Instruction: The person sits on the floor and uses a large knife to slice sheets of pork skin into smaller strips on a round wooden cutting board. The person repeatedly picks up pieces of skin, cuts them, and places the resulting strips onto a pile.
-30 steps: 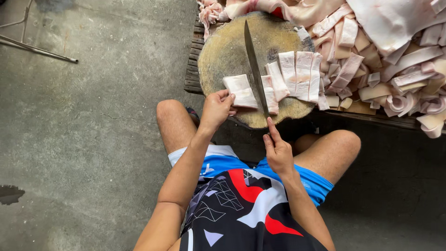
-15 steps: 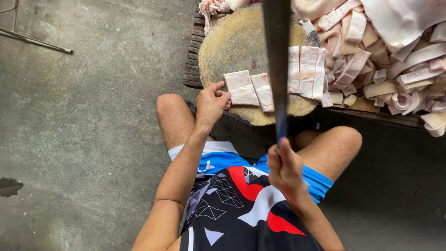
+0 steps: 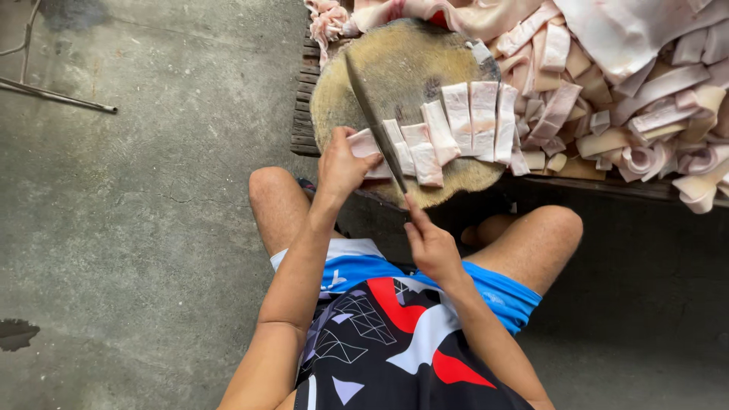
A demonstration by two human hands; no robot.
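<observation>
The concrete floor [image 3: 137, 228] is filling the whole left half of the view, and a thin metal rod [image 3: 61, 97] is lying on it at 10 o'clock. At 2 o'clock a big heap of pale pink meat pieces [image 3: 630, 91] is resting on a low wooden bench [image 3: 304, 106], close enough to be taken by hand. The person is sitting low, with the bare knees apart, so the round chopping block [image 3: 395, 76] is standing just in front of the body at 12 o'clock.

On the near part of the block, a long strip of meat [image 3: 456, 129] is lying across, already cut into several pieces that are staying side by side in a row. The left hand [image 3: 342, 163] is pressing on the left end of the strip, at about 11 o'clock from the knees; its grip is closed down on the meat, I think to keep it from sliding under the blade.

The right hand [image 3: 433, 247] is sitting lower, at 6 o'clock of the block, and its grip is clamped around the handle of the knife [image 3: 373, 125]. The long blade is pointing away from the body towards 11 o'clock and is touching the strip just beside the left fingers [image 3: 357, 144], probably so each slice comes out narrow.
</observation>
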